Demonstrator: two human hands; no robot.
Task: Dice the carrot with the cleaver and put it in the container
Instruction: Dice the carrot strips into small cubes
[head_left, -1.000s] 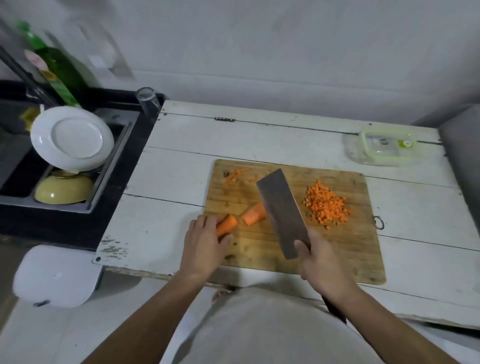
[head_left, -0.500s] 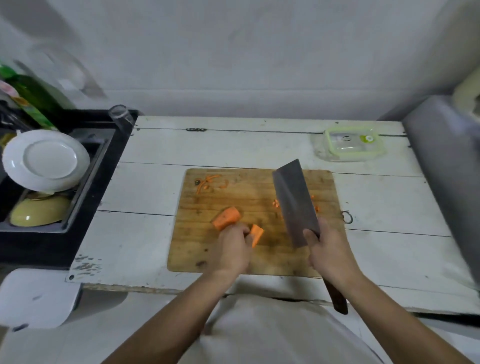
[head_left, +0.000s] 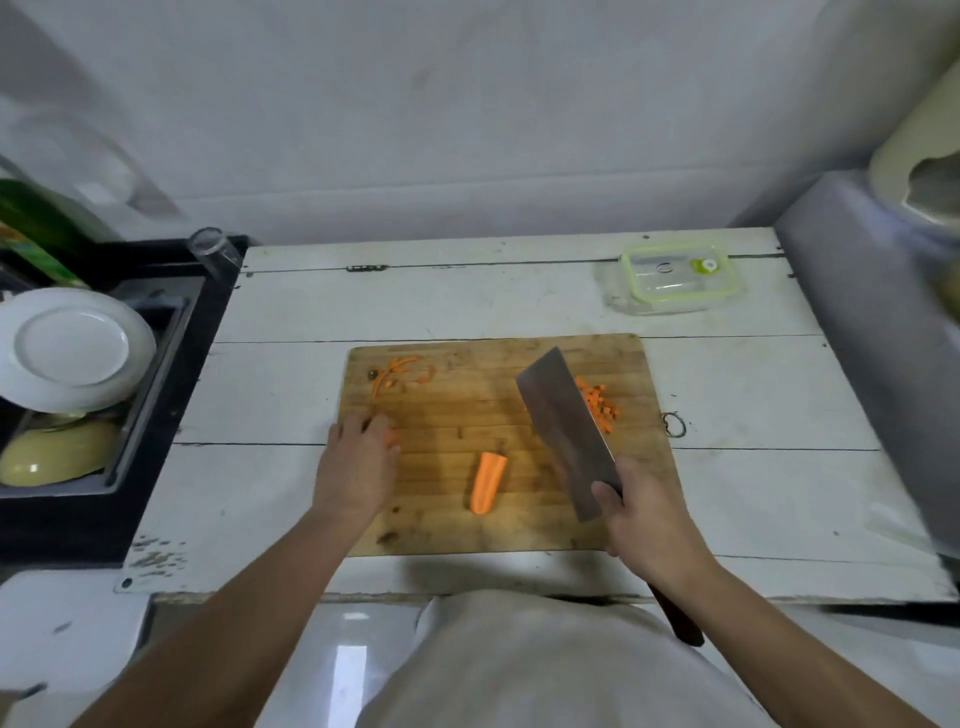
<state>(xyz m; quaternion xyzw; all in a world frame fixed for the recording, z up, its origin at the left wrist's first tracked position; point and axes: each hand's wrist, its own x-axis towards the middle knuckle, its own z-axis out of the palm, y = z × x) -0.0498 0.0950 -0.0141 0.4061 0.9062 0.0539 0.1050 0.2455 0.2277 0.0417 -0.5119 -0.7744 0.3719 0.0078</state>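
- Head view: both forearms reach in from below, over the cutting board (head_left: 498, 530); the left hand (head_left: 358, 467) sits palm down at the board's left edge, the right hand (head_left: 641, 519) at its near right corner.
- The right hand is wrapped round the cleaver (head_left: 566, 431) where blade meets handle, and the blade tilts up and away to the left of that hand.
- Just beyond the blade, partly hidden by it, lies the pile of diced carrot (head_left: 600, 408).
- The board rests on a white plank table (head_left: 753, 395), with a pale wall behind.
- Well beyond the right hand stands the container (head_left: 680, 280), green-rimmed, lid on.
- Far left of the left hand, a black sink (head_left: 171, 364) holds a white plate (head_left: 72, 348) and a yellow bowl (head_left: 57, 452).
- The left hand's fingers curl down over something orange at its tips; whether it grips it, I cannot tell.
- Between the two hands a carrot piece (head_left: 488, 480) lies free on the board, touching neither.
- Carrot peelings (head_left: 397, 371) lie just beyond the left hand.
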